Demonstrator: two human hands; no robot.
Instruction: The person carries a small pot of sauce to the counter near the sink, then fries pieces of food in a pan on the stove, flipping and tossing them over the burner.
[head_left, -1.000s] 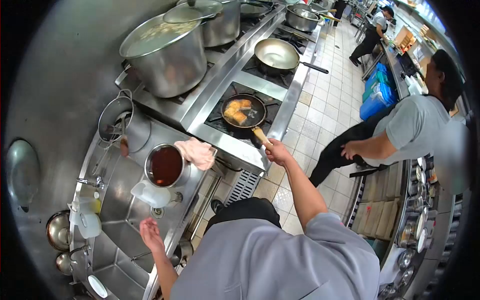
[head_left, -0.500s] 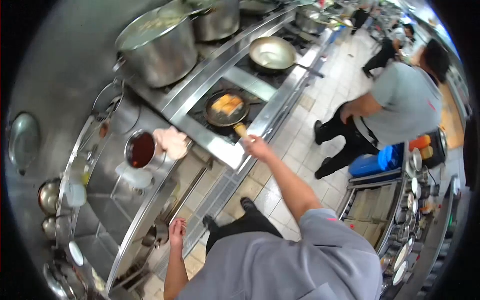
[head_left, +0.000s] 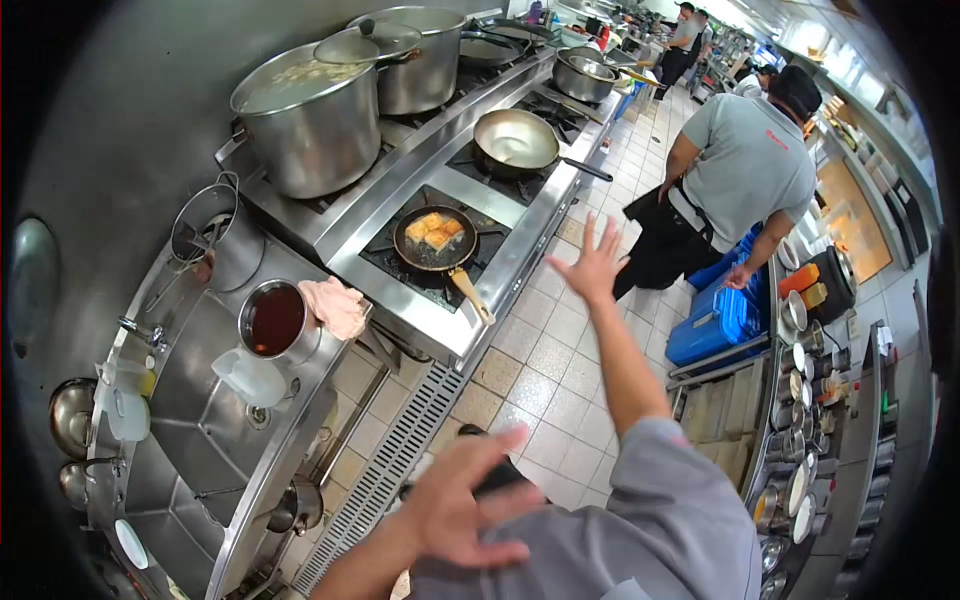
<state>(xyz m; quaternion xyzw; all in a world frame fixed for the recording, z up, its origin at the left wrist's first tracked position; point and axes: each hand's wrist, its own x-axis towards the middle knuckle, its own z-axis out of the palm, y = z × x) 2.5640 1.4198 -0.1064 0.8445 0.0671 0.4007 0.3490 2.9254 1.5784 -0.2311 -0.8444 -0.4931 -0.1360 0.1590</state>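
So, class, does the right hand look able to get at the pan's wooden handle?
Probably yes: the right hand is empty and spread, and the wooden handle points toward the stove's edge, uncovered.

There was room to pass above the tiled floor point(head_left: 545, 362) between the stove point(head_left: 398, 295) and the person in grey point(head_left: 755, 165). The wooden pan handle point(head_left: 470, 295) and the dark pan handle point(head_left: 587, 169) pointed toward that gap. Tall stockpots point(head_left: 325, 150) blocked low reach along the stove's wall side. The pot of dark liquid point(head_left: 276, 320) stood in the way between sink point(head_left: 205, 370) and stove.
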